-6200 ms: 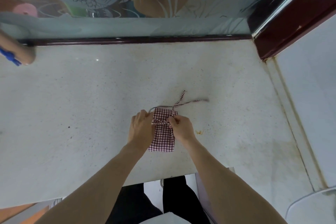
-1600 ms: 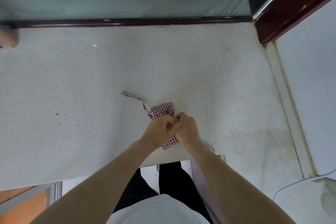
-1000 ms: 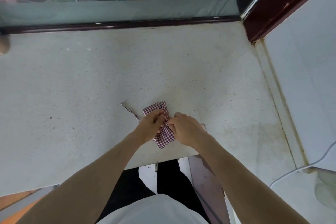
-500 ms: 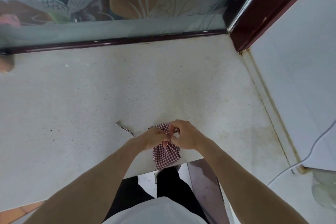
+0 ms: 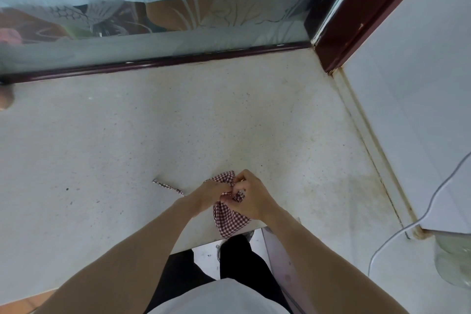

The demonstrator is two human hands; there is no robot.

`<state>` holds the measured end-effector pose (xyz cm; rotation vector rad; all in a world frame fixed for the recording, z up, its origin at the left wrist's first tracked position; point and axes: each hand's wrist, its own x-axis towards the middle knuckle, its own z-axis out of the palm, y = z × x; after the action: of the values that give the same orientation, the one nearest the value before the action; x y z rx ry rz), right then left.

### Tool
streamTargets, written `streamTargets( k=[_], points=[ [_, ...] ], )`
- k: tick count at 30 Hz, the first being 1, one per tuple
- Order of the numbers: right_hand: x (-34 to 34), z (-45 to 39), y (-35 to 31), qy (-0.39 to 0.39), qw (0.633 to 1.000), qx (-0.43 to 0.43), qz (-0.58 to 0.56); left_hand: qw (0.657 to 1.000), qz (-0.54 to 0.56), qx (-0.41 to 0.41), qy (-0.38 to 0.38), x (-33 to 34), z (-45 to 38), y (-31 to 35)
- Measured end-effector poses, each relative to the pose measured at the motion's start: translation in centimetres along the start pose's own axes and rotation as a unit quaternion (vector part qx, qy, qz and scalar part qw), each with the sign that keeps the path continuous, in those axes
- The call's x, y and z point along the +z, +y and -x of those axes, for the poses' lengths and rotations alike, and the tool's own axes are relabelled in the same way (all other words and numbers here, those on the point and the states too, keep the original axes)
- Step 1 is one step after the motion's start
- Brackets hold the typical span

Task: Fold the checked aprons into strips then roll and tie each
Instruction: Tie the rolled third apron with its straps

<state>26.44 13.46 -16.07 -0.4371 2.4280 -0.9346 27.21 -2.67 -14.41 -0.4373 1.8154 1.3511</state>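
Rolled checked apron (image 5: 230,219) sits at the counter's (image 5: 229,122) near edge, 6 o'clock, one end hanging just past it. My left hand (image 5: 209,195) and right hand (image 5: 251,197) meet on top, fingers curled, both pinching its tie at the bundle. Loose tie end (image 5: 167,185) trails toward 9 o'clock.

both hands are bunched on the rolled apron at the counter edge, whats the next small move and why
Probably pull the tie snug. Both hands, left hand and right hand, pinch at the middle of the rolled checked apron, and one strap end lies slack on the counter to the left, so the knot looks unfinished.
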Motion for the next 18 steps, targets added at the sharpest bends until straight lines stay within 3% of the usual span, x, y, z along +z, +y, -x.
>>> streamTargets(
  k=[4, 8, 15, 18],
  points=[
    [1.2, 0.5, 0.3, 0.105, 0.994, -0.006, -0.031, 1.0, 0.006, 0.005, -0.015, 0.0, -0.1, 0.0],
    [2.0, 0.6, 1.1, 0.141, 0.988, 0.011, -0.058, 0.997, -0.067, 0.026, 0.0, 0.3, -0.3, 0.4],
    [1.0, 0.0, 1.6, 0.1, 0.992, 0.018, -0.071, 0.991, -0.112, 0.063, -0.026, 0.4, -1.0, -0.3],
    [0.7, -0.2, 1.2, 0.052, 0.992, 0.055, -0.103, 0.998, -0.029, 0.044, 0.022, 0.2, -1.5, -0.8]
  ],
)
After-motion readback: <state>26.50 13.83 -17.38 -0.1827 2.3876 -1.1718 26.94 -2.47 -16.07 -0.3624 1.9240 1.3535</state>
